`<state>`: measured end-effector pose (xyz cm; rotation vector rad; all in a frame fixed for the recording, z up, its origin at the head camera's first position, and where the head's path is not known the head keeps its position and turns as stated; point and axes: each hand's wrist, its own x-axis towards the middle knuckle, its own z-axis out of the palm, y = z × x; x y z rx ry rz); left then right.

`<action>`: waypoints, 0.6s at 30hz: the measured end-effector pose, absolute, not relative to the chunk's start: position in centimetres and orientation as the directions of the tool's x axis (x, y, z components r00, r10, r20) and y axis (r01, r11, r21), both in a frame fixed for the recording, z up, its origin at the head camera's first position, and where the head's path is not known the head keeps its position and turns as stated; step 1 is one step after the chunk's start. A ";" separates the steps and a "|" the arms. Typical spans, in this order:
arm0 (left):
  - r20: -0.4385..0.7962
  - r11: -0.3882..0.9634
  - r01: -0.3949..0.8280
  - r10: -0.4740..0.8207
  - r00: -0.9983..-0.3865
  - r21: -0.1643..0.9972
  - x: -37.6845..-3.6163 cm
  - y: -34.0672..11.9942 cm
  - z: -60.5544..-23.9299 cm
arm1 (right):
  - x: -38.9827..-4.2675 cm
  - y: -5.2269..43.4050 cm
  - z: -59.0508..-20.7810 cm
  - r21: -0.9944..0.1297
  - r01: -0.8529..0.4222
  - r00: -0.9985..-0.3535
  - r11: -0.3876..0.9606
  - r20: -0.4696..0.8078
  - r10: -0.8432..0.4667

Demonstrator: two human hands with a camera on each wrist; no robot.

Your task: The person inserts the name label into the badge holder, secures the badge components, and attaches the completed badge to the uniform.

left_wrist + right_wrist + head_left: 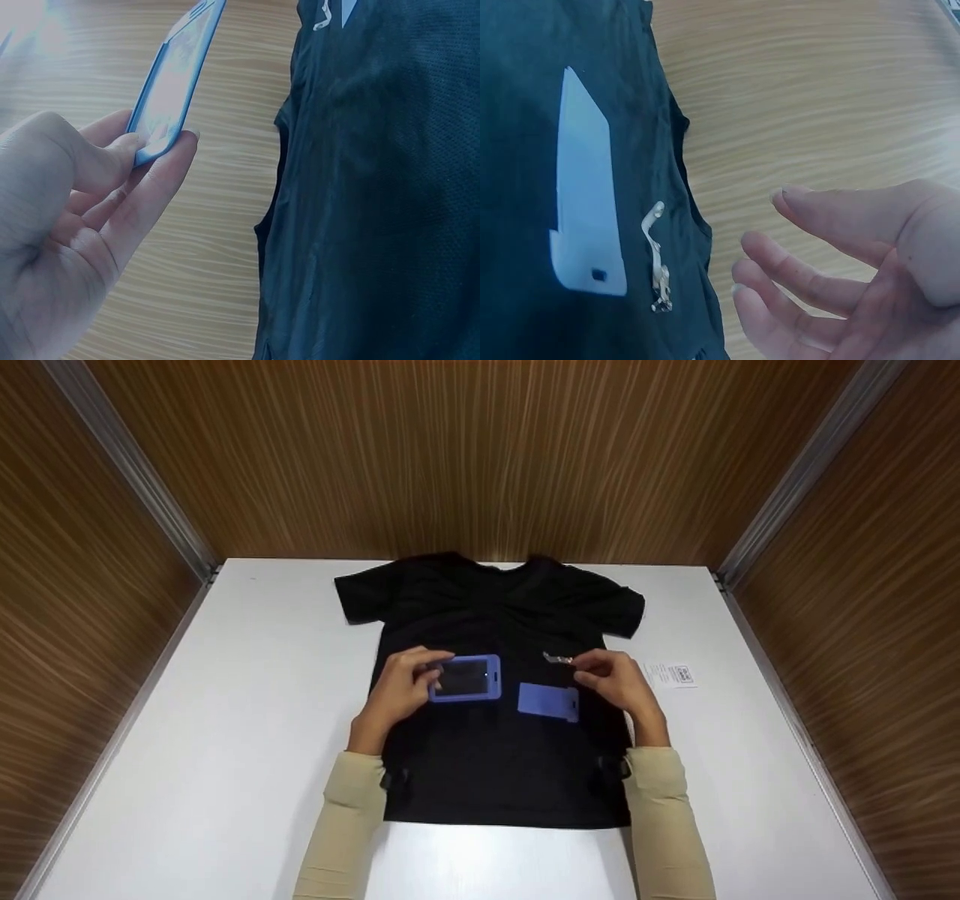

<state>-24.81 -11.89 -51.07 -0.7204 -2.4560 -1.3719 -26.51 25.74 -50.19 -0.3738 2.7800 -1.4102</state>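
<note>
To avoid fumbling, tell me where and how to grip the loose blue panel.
Probably best to pinch the blue panel by the side edges of its slotted end, coming from the right: it lies flat on the black shirt, that end is wider, and it faces the right hand.

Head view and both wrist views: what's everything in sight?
Walls: 3, brown, back and sides
Corner rails: 2, grey, between walls
Table: 1, white, between the walls
T-shirt: 1, black, flat on the table
Frame: 1, blue, held above the T-shirt
Panel: 1, blue, on the T-shirt
Clip: 1, silver, near the panel
Printed label: 1, white, right of the T-shirt
Sleeves: 2, beige, one per arm
Dark items: 2, black, beside the sleeves, unclear
Left hand: 1, bare, grip on the frame
Right hand: 1, bare, near the clip, empty
</note>
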 end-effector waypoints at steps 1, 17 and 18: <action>0.429 0.439 0.524 0.303 -0.851 0.729 -24.8 -11.9 -51.1 | -26.5 25.9 -50.1 -0.794 -0.211 -0.972 0.571 0.107 -0.210; 0.413 0.452 0.521 0.320 -0.852 0.724 -24.6 -11.8 -50.9 | -26.8 30.8 -48.3 -0.740 -0.143 -0.988 0.658 0.064 -0.143; 0.416 0.451 0.523 0.320 -0.851 0.723 -24.6 -11.8 -50.9 | -26.8 31.1 -48.3 -0.734 -0.138 -0.989 0.665 0.063 -0.136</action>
